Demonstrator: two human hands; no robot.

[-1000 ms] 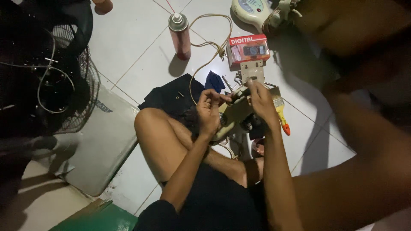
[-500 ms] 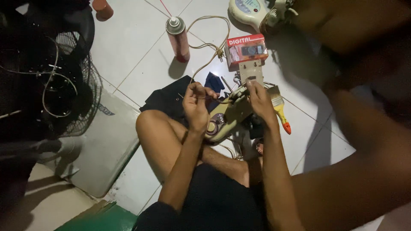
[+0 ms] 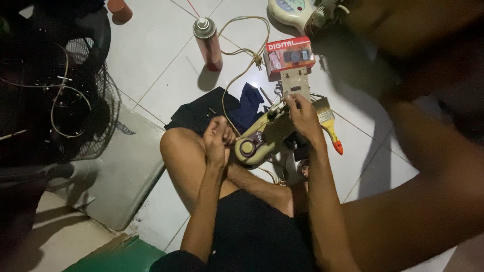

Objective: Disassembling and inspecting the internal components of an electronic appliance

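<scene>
I sit on a tiled floor with a cream-coloured machine body (image 3: 262, 138) resting over my leg. My right hand (image 3: 302, 118) grips its upper end, next to a beige plate (image 3: 295, 83) that sticks up behind it. My left hand (image 3: 218, 138) is closed in a fist at the machine's lower end, beside a round purple-ringed part (image 3: 247, 148); what the fist holds is hidden. A tan power cord (image 3: 237, 55) runs from the machine across the floor.
A red spray can (image 3: 206, 43), a red box (image 3: 288, 53), a yellow-handled paintbrush with an orange tip (image 3: 328, 126), dark cloths (image 3: 212, 111) and a white device (image 3: 290, 11) lie around. A black fan cage (image 3: 55, 100) stands left; a grey panel (image 3: 126, 176) lies beside it.
My left hand has slid down from the machine's middle to its lower end and closed into a fist. The right hand stays on the upper end. The view has shifted slightly.
</scene>
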